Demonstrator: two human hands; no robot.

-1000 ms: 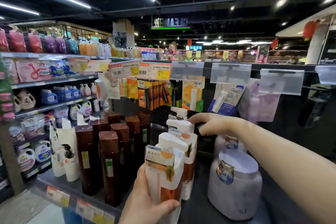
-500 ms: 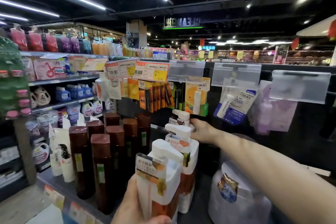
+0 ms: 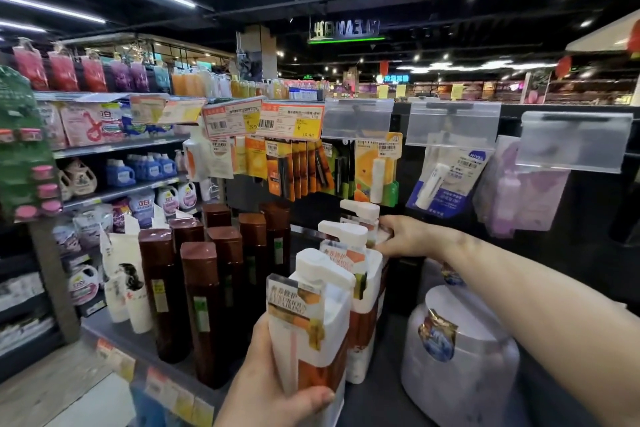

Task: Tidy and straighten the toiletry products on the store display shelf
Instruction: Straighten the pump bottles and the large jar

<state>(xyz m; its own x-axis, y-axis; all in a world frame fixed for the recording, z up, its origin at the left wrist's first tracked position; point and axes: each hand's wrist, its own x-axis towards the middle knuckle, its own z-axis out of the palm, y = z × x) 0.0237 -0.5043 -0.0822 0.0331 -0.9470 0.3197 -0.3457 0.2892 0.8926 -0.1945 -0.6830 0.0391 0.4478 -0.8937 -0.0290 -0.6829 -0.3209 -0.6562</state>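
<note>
Three white pump bottles stand in a row on the display shelf [image 3: 145,340], just right of the brown bottles [image 3: 204,308]. The left hand [image 3: 270,392] wraps closed fingers around the front pump bottle [image 3: 308,329]. The right hand [image 3: 412,236], fingers curled, grips the rear pump bottle [image 3: 360,215], behind the white tub [image 3: 460,364].
</note>
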